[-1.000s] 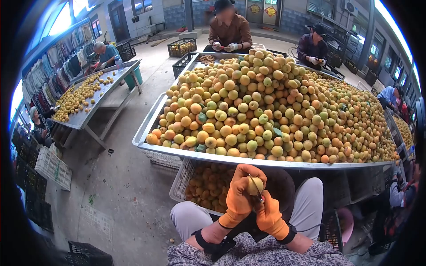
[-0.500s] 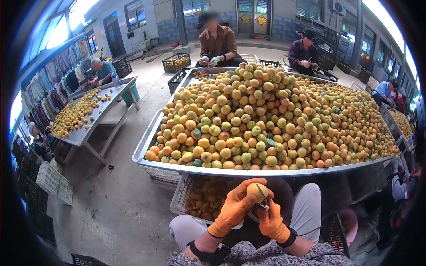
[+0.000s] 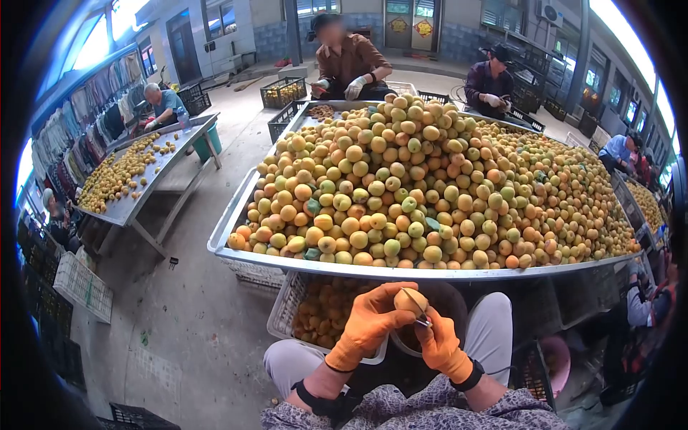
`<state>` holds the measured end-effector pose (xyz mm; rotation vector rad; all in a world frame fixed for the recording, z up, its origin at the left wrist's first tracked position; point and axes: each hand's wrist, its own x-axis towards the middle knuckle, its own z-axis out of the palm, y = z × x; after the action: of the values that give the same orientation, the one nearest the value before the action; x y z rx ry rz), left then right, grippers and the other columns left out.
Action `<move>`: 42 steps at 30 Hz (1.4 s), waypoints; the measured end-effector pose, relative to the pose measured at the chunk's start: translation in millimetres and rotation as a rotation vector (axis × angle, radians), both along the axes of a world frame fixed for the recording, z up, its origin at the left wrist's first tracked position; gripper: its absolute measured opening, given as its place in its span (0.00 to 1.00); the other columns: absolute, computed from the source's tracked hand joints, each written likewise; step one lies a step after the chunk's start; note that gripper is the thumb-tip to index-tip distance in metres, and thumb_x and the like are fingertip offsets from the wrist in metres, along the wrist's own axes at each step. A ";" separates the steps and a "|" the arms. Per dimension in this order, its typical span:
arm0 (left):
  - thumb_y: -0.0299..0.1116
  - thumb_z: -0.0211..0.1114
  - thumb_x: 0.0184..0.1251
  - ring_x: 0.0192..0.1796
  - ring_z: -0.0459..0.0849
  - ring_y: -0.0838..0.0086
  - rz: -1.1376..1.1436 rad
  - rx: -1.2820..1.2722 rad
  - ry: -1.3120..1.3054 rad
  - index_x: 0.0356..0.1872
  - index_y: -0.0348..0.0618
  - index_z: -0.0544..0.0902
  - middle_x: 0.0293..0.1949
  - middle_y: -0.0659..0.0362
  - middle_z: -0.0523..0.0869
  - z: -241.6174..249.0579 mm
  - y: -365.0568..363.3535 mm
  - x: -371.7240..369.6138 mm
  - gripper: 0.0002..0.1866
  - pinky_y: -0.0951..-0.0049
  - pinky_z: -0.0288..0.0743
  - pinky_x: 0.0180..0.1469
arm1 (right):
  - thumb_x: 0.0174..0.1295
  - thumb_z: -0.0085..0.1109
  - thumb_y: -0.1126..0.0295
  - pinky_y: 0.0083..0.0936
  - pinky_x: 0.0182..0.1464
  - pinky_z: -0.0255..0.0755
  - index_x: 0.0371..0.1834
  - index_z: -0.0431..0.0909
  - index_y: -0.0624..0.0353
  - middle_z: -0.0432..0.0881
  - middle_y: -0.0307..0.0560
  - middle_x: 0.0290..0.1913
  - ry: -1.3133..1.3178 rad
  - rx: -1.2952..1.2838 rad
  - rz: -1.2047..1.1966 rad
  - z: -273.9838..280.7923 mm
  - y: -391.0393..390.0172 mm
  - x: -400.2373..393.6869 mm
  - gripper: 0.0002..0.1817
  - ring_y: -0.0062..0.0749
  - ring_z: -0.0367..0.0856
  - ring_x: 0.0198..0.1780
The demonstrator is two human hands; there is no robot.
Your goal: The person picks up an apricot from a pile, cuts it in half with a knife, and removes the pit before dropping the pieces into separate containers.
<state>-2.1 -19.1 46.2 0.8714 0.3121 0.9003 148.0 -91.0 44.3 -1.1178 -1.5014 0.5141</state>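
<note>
- Grey concrete floor (image 3: 193,308), matt and scuffed, fills the lower left of the head view; a dull metal tray (image 3: 344,269) with a raised rim stretches across the centre and right.
- On it, a fruit heap (image 3: 430,193) peaks at upper centre: round, smooth skins running from green through yellow to orange, with a few flat green leaves (image 3: 432,223) among them.
- At lower centre, below the tray's front rim, one held fruit (image 3: 411,299) is pinched between thumb and fingers of the orange-gloved left hand (image 3: 369,322).
- Close beside it, the right hand (image 3: 442,345), gloved alike, is wrapped around a small knife (image 3: 423,322); its thin metal blade lies across the fruit. How deep the edge sits cannot be told.
- Such a round shape would probably roll, so a firm pinch without squashing, the left thumb off the blade's line and short wrist strokes should serve best.
- Left of the hands, a white plastic crate (image 3: 281,309) with slotted walls holds brownish-orange pieces (image 3: 319,312), seemingly softer.
</note>
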 end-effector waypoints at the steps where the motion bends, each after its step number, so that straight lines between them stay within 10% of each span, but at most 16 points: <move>1: 0.22 0.75 0.54 0.51 0.84 0.70 0.004 -0.004 -0.005 0.59 0.33 0.75 0.48 0.51 0.85 4.2 0.0 -3.5 0.29 0.71 0.78 0.55 | 0.72 0.50 0.57 0.32 0.24 0.65 0.33 0.70 0.61 0.72 0.50 0.19 -0.059 -0.109 0.053 -1.4 -1.1 8.4 0.17 0.50 0.75 0.20; 20: 0.11 0.69 0.54 0.50 0.84 0.74 0.158 0.221 0.238 0.60 0.36 0.76 0.49 0.55 0.84 -2.9 6.4 -1.8 0.29 0.75 0.80 0.56 | 0.73 0.48 0.57 0.32 0.25 0.67 0.36 0.70 0.61 0.75 0.53 0.21 -0.143 -0.324 -0.024 -19.8 -5.8 8.0 0.17 0.49 0.77 0.21; 30: 0.29 0.64 0.69 0.55 0.82 0.68 -0.096 -0.159 -0.021 0.63 0.30 0.70 0.53 0.50 0.82 -2.4 -0.9 7.4 0.25 0.71 0.74 0.61 | 0.72 0.49 0.54 0.33 0.24 0.65 0.34 0.68 0.61 0.73 0.51 0.19 -0.070 -0.043 -0.103 -30.4 -2.7 6.1 0.19 0.48 0.75 0.20; 42: 0.18 0.72 0.54 0.45 0.84 0.77 0.265 0.559 0.585 0.56 0.32 0.78 0.45 0.57 0.86 -22.3 14.0 -8.5 0.25 0.77 0.79 0.50 | 0.69 0.56 0.57 0.37 0.24 0.65 0.32 0.70 0.59 0.71 0.54 0.16 -0.417 -0.490 -0.006 -11.0 -7.6 35.5 0.16 0.59 0.75 0.23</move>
<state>-10.5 -5.1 24.0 1.6446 0.7125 0.9800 183.5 -98.6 33.3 -1.6891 -1.7791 0.6982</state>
